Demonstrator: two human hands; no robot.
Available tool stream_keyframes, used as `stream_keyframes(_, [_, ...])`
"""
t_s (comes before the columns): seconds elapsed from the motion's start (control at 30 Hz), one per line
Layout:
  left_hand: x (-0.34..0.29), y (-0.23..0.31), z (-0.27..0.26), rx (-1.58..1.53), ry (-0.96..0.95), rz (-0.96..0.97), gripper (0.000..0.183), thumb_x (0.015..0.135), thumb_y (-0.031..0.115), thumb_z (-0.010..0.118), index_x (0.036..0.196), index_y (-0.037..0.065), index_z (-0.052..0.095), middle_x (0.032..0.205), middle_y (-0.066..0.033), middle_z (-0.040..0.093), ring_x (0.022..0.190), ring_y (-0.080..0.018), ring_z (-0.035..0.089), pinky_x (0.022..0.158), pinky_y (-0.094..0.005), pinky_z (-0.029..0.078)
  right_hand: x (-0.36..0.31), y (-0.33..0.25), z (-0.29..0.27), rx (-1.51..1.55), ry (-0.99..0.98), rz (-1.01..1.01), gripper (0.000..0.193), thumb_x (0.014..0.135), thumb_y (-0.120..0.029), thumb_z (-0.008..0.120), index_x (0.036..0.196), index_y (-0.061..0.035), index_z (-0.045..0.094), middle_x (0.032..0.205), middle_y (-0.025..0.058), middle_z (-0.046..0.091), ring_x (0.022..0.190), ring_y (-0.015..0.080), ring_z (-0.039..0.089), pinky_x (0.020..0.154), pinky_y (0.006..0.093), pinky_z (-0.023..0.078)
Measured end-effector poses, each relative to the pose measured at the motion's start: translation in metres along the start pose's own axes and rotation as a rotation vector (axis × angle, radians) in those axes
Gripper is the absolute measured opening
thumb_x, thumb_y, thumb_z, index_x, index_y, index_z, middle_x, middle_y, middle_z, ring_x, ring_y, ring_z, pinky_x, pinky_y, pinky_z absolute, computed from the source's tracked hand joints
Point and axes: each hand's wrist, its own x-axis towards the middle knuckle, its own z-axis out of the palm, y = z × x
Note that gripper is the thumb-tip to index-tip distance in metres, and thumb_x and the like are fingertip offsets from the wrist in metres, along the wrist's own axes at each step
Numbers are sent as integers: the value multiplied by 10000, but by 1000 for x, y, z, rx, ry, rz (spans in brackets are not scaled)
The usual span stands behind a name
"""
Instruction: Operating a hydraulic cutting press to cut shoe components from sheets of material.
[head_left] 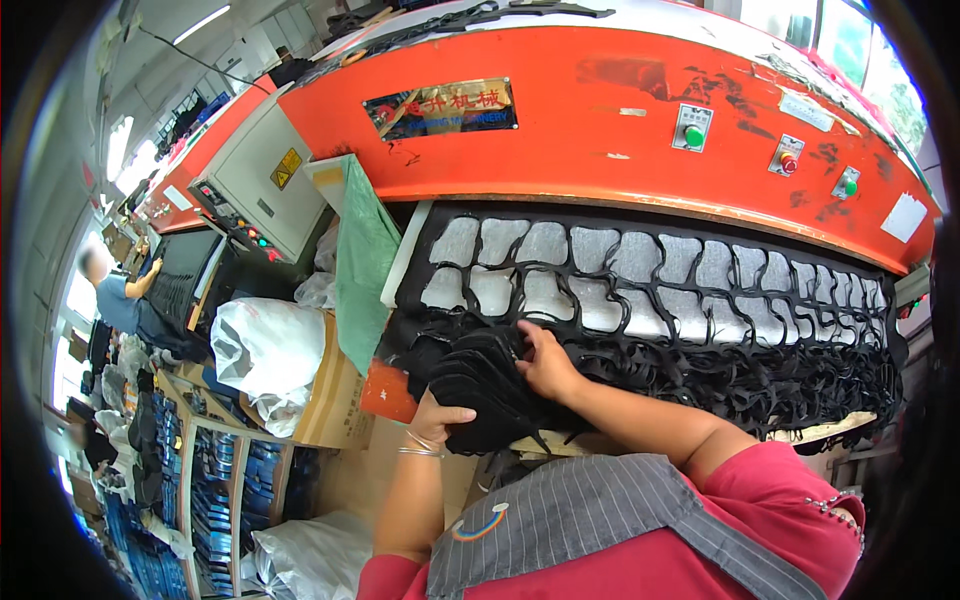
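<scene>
A fanned stack of black cut fabric pieces is held in front of me, over the near left part of the cutting bed. My left hand grips its near left edge, with the thumb lying over the top. At the far right edge of the stack, the thumb and fingers of my right hand hold the pieces' edges. Behind them lies a black sheet with rows of cut-out openings, a pale surface showing through. Tangled black offcut strips hang along its near side.
A large orange press with buttons spans the far side. Left of it are a grey control box, a green cloth and a white bag by a carton. Shelves of blue items stand lower left. Another person works far left.
</scene>
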Motion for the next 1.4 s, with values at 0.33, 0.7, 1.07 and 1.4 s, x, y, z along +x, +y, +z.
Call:
stream_keyframes(0.33, [-21,-5,15,120,-199,55,953,431,-126,782,1325,-14,471,1236,-88,591,1140,-220,563,1018,-383,432,-59,-17,-30,166,-39,-381,257,793,63,604,1038,-5,635,1017,141,636,943,261,629,807,330,507])
stream_keyframes(0.7, [-107,-73,96,-449,47,298,984,604,281,793,1444,53,334,1380,-130,490,1276,-342,465,1133,-470,296,-52,-94,-53,192,-654,-656,527,980,-445,447,1306,-33,487,1146,227,591,1110,368,549,1014,402,389])
stream_keyframes(1.07, [-245,-217,120,-808,266,403,529,882,213,647,1372,130,465,1290,-164,548,1152,-268,557,961,-322,460,-160,-60,33,55,-1327,-469,635,980,-543,365,1156,15,611,1140,243,604,1130,385,533,996,424,393])
stream_keyframes(1.4, [-388,-283,147,-815,714,387,710,797,323,676,1372,0,413,1296,-179,551,1212,-334,522,1060,-455,401,-310,-33,108,-48,-1335,-257,730,948,-571,421,1332,50,438,1314,299,483,1225,381,486,1052,411,361])
